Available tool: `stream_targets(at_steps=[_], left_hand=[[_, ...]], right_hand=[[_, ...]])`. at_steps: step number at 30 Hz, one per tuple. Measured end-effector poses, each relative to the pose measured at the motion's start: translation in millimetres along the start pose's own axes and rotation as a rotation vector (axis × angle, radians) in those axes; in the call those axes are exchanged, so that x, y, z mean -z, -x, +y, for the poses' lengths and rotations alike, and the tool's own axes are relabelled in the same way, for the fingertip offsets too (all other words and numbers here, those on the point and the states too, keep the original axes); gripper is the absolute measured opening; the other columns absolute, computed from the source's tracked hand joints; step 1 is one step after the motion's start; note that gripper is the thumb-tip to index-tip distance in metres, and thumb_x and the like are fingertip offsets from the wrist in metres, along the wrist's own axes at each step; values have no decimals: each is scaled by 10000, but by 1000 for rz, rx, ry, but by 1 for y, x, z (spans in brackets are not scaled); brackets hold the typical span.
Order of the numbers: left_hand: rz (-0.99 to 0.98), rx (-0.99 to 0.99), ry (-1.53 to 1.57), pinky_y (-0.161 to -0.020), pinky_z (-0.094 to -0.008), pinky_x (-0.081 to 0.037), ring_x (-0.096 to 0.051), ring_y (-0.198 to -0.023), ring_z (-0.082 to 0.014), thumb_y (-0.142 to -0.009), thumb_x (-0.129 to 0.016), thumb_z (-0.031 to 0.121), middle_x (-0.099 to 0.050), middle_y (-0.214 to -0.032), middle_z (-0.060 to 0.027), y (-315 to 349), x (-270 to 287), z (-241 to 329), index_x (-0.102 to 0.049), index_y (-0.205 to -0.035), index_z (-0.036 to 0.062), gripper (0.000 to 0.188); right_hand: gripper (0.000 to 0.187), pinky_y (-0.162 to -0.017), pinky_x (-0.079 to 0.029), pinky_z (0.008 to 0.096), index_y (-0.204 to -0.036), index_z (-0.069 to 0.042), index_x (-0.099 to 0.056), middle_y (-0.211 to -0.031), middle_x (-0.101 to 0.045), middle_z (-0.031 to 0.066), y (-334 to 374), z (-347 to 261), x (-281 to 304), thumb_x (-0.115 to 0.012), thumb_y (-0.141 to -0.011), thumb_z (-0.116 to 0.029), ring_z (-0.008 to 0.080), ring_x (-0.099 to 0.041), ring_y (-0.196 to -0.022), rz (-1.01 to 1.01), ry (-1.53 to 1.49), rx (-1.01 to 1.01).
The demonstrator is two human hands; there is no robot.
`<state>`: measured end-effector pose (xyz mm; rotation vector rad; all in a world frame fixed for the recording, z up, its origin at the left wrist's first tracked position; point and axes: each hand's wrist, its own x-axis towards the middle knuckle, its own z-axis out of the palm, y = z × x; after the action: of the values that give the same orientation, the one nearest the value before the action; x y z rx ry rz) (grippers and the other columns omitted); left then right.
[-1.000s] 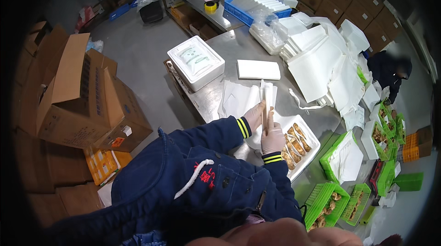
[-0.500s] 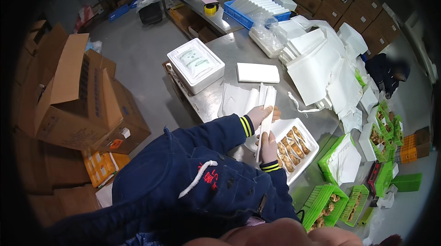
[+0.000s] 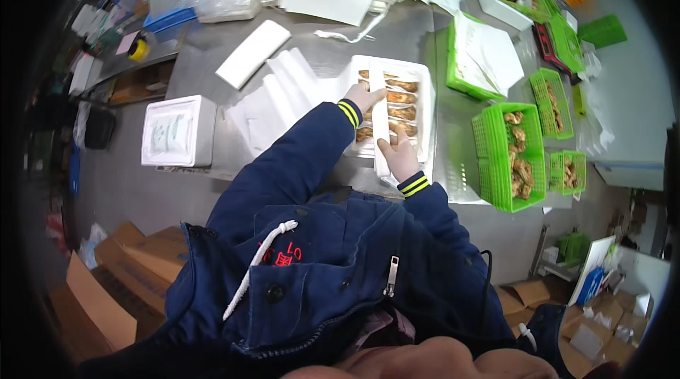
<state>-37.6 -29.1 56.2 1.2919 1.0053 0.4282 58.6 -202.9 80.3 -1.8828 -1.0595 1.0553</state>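
Over the white box [image 3: 407,65], left hand [image 3: 363,97] and right hand [image 3: 401,159] pinch a white strip [image 3: 380,117] between their fingers [image 3: 387,149].

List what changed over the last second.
The white strip went rightward from beside the open foam box to over its brown pieces. Left hand and right hand moved with it, both still gripping. The camera view swung round too. White slab and loose sheets stayed on the table.
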Motion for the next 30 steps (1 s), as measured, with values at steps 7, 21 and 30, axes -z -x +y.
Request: stream_targets(at_steps=[7,21,30], left_hand=[[100,-89,-750,-846,-364,-521,-681,-961,-297,-802,-722,479,-711,-1029,-180,-65,-20,2,-655,-1178,45,579],[5,-493,-1547,-1180,-440,-160,-265,-1453,-209,-965,-465,443,-285,-1582,-60,-37,-31,-25,-302,-1514,118,658],[-31,-456,-1611,-1192,-480,-109,-256,-1455,-250,-945,-431,322,-281,-1578,-86,-51,-31,-41,-308,-1510,107,617]], right_hand=[[555,-847,-508,423,-1323,-81,-496,-1022,-690,211,-46,25,24,-677,-854,-318,365,-666,-941,50,199,-27],[416,-819,-512,405,-1228,-83,-597,-1019,-694,159,-32,16,35,-665,-863,-272,315,-656,-946,1,627,211],[268,-855,-497,384,-1107,-129,-643,-938,-703,136,-53,17,22,-682,-843,-156,294,-667,-956,-517,698,27]])
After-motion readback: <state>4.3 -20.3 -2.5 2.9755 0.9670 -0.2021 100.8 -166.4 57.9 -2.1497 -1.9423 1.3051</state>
